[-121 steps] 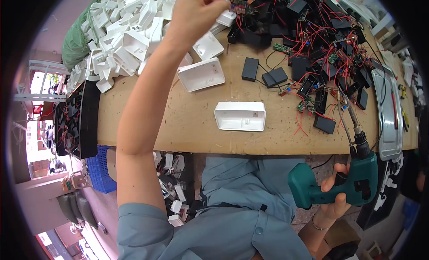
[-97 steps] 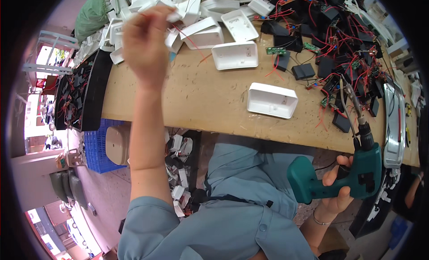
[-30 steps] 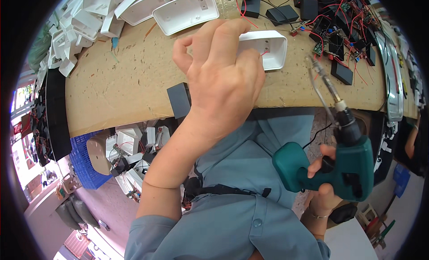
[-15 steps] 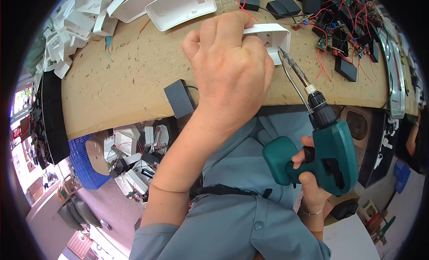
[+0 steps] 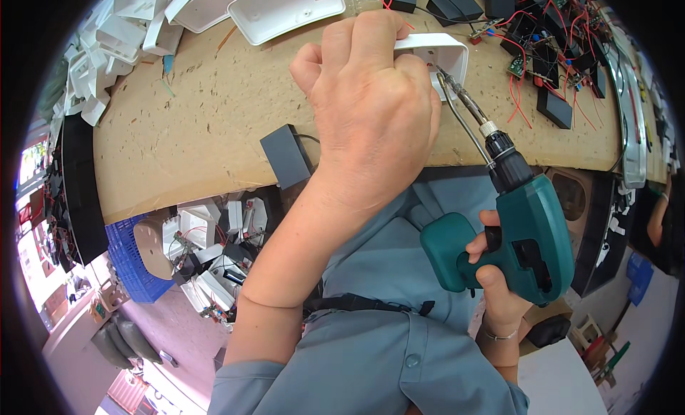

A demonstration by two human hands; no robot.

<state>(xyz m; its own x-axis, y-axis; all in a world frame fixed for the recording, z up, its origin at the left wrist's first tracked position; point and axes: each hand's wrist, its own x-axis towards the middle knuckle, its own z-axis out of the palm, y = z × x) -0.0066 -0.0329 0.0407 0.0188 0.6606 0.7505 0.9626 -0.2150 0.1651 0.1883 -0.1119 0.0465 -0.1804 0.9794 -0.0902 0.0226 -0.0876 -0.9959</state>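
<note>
My left hand (image 5: 374,108) is closed around a white plastic housing (image 5: 454,52) at the table's far middle, its open side toward me. The back of the hand hides most of the housing. In my right hand (image 5: 501,297) is a green soldering gun (image 5: 548,219), gripped by its handle with fingers at the black trigger. The gun's metal tip and thin feed tube point up and left into the housing's opening. Whether the tip touches anything inside, I cannot tell. A black box (image 5: 285,157) with a cable lies by the table edge, left of my left wrist.
White housings (image 5: 289,12) lie at the back, with more piled at the far left. Black boxes, red wires and small circuit boards (image 5: 519,65) crowd the back right. Below the table's left side stand a blue crate (image 5: 135,261) and a heap of white parts with wires (image 5: 214,236).
The housing has shifted slightly up and right with my left hand. The soldering gun's tip has moved a little up and left, deeper over the opening.
</note>
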